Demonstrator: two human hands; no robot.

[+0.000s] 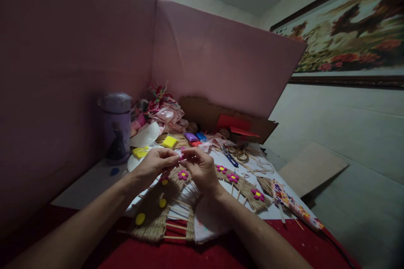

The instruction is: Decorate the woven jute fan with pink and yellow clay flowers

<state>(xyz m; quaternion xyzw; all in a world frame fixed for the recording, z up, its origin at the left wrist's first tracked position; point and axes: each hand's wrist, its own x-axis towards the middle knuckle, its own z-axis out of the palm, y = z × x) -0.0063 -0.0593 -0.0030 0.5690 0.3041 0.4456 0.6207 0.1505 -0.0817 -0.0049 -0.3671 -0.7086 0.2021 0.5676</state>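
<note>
At the center of the frame, the left hand and right hand pinch a small pink piece, the fingers of each closed on it. Below them, a woven arch with pink flowers and yellow discs lies on the counter. Blue-handled scissors lie right of center. At left, a purple canister bears a printed dark figure. Marks on the picture, upper right, are too small to read.
</note>
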